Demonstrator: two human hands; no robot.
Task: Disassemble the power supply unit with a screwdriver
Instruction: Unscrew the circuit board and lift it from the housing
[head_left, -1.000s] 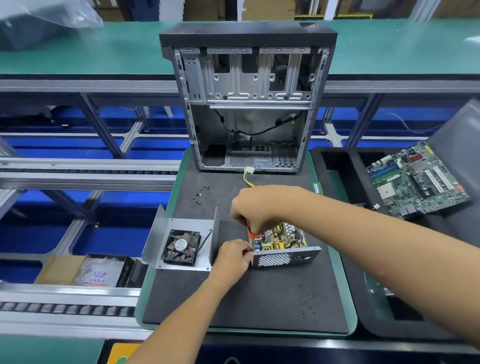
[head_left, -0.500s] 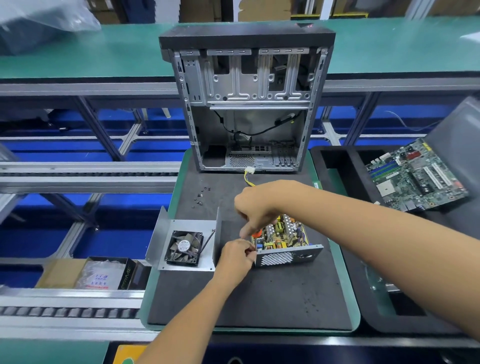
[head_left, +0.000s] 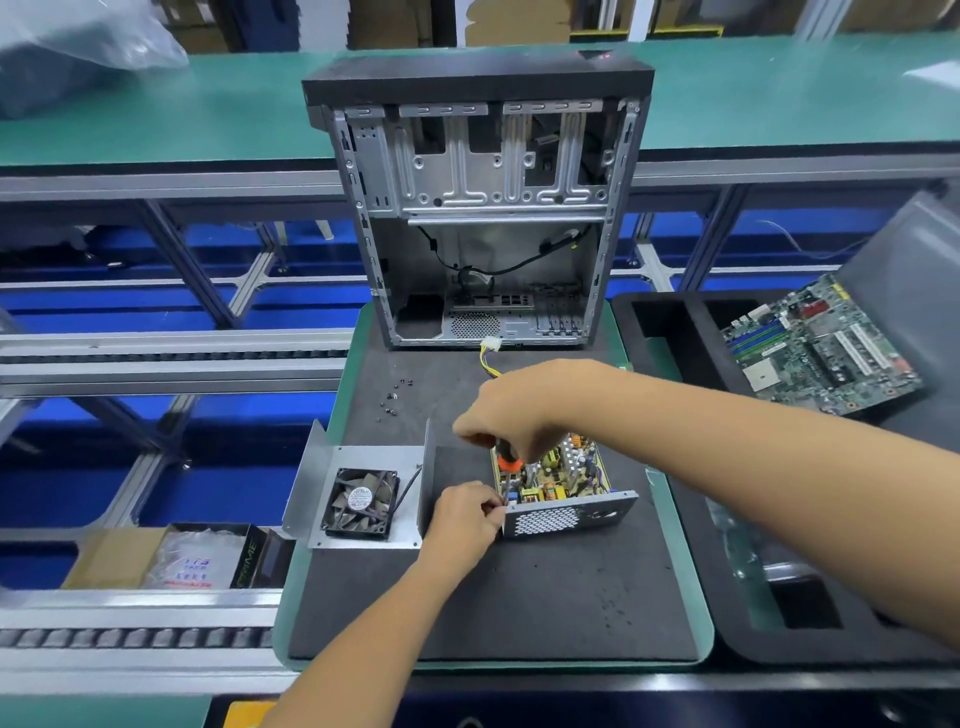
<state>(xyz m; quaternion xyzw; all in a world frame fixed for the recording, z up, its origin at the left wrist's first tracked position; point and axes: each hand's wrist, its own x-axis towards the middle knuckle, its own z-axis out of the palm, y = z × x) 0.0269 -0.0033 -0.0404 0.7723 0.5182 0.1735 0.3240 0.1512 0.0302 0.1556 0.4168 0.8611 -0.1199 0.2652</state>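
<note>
The right hand (head_left: 511, 410) grips a screwdriver (head_left: 506, 460) by its black-and-orange handle, shaft pointing down into the open power supply (head_left: 563, 488). The left hand (head_left: 465, 517) pinches the power supply's near left corner, beside the perforated metal wall. The unit sits mid-way on a dark foam mat (head_left: 519, 597). Its removed cover, bearing a fan (head_left: 361, 503), lies just to the left. Loose screws (head_left: 395, 397) lie farther back, before an upright, gutted computer case (head_left: 483, 208). A circuit board (head_left: 821, 348) rests in a tray at right.

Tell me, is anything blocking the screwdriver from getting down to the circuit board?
Nothing visible does. The right hand holds the screwdriver upright over the open power supply's board; its cover with fan lies apart.
</note>
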